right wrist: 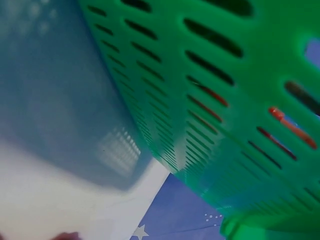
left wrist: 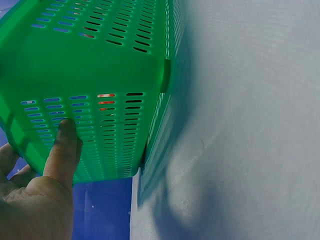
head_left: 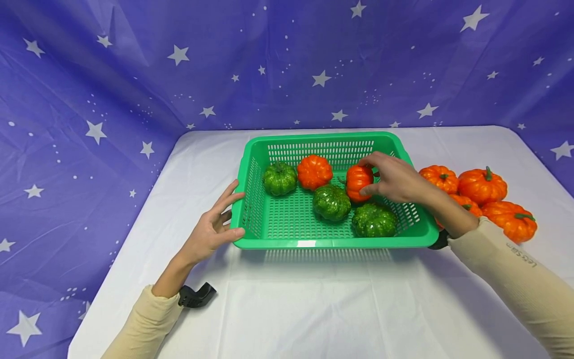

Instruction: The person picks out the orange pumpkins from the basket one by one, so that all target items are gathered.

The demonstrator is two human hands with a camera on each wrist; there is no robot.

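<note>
one green basket lies between the two hands. it holds three green pumpkins, all left of the right hand, and two orange pumpkins, one of them inside the right hand's grasp. four more orange pumpkins lie outside, just right of the right wrist. the left hand touches the basket rim.

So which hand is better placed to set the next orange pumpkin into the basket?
Probably the right hand: it already grips an orange pumpkin inside the green basket, and the loose orange pumpkins lie on its side. The left hand rests on the basket's far-side wall, steadying it.
</note>
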